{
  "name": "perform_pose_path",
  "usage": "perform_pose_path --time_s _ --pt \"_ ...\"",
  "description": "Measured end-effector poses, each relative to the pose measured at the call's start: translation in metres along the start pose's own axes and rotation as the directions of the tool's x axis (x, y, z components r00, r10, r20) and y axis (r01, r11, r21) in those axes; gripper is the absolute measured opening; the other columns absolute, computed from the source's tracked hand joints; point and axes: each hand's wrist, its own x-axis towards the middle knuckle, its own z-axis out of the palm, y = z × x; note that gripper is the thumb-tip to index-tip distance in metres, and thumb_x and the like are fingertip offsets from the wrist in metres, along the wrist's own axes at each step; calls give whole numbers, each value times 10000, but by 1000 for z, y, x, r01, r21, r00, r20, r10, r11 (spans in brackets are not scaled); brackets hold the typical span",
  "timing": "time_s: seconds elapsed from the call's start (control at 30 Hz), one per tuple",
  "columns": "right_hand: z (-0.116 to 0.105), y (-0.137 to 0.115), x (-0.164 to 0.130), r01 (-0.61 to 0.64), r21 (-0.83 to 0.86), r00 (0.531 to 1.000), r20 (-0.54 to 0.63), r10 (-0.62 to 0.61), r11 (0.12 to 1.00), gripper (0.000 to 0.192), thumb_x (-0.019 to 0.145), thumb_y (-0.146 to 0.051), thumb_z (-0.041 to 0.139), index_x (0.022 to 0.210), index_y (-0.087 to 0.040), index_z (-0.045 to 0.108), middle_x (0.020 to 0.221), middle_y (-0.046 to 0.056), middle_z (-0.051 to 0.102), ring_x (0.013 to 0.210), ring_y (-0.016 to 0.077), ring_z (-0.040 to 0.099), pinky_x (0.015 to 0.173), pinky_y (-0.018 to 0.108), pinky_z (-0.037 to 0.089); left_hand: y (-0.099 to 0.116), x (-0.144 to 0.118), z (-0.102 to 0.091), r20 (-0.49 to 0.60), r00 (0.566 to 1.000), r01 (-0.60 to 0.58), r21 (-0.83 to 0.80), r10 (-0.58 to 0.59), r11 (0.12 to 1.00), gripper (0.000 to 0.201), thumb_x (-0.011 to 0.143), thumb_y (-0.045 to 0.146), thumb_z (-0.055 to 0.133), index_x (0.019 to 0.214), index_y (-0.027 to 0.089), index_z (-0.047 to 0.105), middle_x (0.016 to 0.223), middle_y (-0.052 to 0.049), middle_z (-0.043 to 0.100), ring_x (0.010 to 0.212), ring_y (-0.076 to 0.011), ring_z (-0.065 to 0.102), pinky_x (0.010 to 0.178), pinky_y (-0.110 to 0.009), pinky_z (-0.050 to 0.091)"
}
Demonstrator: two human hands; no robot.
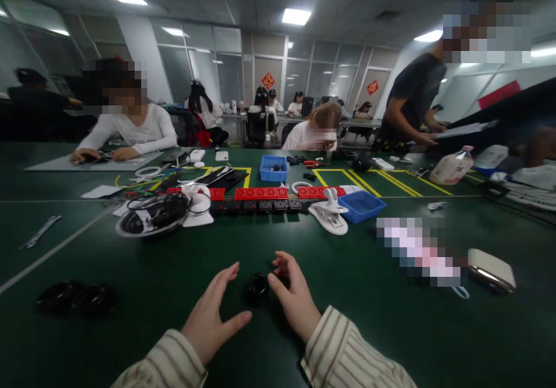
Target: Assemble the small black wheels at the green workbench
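Between my hands is a small black round piece with a hole in its middle [258,286], at the near middle of the green table. My left hand [215,313] is to its left, fingers stretched and thumb spread, apart from it. Close on its right is my right hand [295,295], fingers curved and apart, the thumb tip beside the black piece; whether it touches cannot be made out. Something dark shows behind the right thumb, mostly hidden. Farther left lie black rounded parts [77,298], side by side, their kind unclear in the dim light.
Beyond my hands stand a clear tray of black cables [152,214], a white clip base [329,211], red and black socket strips [260,194] and blue bins [361,205]. A wrench [41,231] lies left, a white rounded case [492,269] right. Several people sit or stand across the table.
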Motion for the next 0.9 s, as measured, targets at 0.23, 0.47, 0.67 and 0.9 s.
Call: perform_pose_path --time_s 0.23,0.47,0.67,0.9 --pt "2 -9 4 117 -133 992 -23 -121 984 435 806 -383 474 1171 -152 421 1029 80 472 873 165 477 812 319 423 21 11 4 54 998 -53 241 41 969 856 665 489 652 1341 142 258 1324 -139 372 1230 -293 337 1027 -462 292" --pt "15 -25 3 208 -339 978 58 -200 918 361 716 -326 605 991 -139 465 913 53 476 830 167 458 747 298 407 41 29 4 72 996 -77 353 55 932 406 629 336 667 983 166 565 957 -61 573 933 -253 501 857 -415 371" --pt "19 -22 4 130 -402 991 92 -101 907 230 703 -266 614 830 -144 466 808 31 480 757 160 458 680 278 381 33 46 -1 190 978 -131 248 84 960 213 592 266 657 774 171 602 789 -24 590 784 -213 514 783 -374 363" --pt "11 -34 5 339 -246 911 327 -252 908 245 789 -222 457 1025 -200 521 985 46 507 942 184 460 846 330 367 16 46 -5 251 955 -182 80 157 980 267 558 245 710 789 170 599 811 -8 602 797 -192 528 797 -346 372"
